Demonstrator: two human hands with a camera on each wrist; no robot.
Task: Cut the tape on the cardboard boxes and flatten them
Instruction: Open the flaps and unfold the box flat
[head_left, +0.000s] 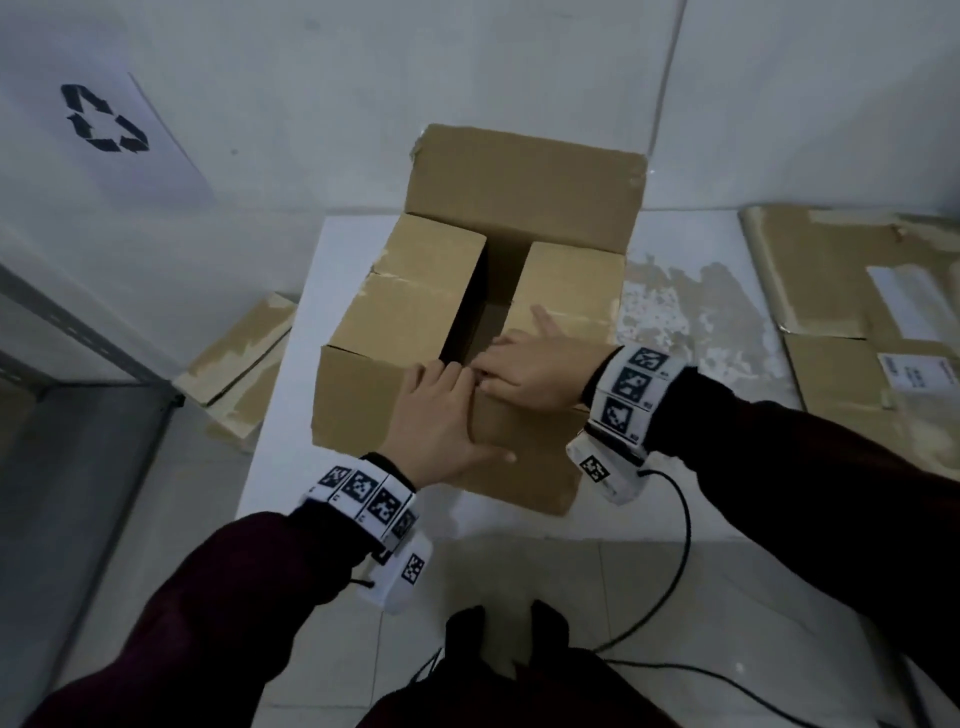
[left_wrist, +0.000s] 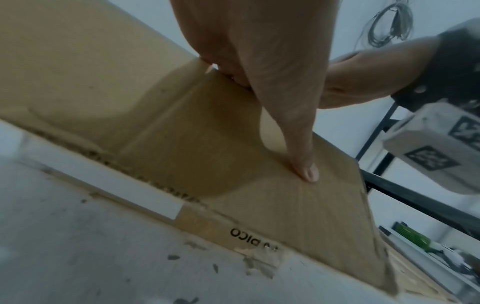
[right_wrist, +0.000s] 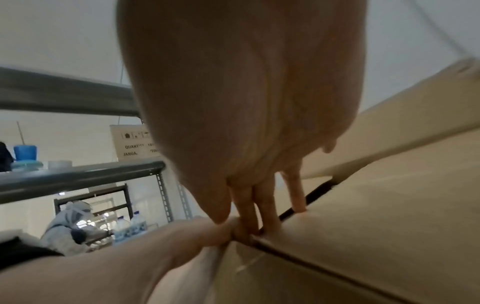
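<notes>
— What's around the box, starting from your left?

— Left of the box (head_left: 415, 312) there's a grey shelf (head_left: 78, 332), a sheet with a recycling sign (head_left: 106, 119) on the wall above it, then flat cardboard (head_left: 239, 358) on the floor beside the white table (head_left: 280, 431). The box stands on that table, far flap up, two side flaps folded in with a dark gap between them.

— And your hands?

— My left hand (head_left: 441, 421) is on the box's near wall. Its fingers curl over the top edge and the thumb (left_wrist: 303, 160) lies flat on the outside, so I'm gripping the wall. My right hand (head_left: 535, 364) is on the top of the box, right of the gap. Its fingers (right_wrist: 293, 191) reach into the gap at the near edge, touching my left fingertips; whether they really hook the flap or just press on it, I can't tell.

— To the right?

— More flattened boxes (head_left: 852, 317) lie on the floor right of the table.
</notes>
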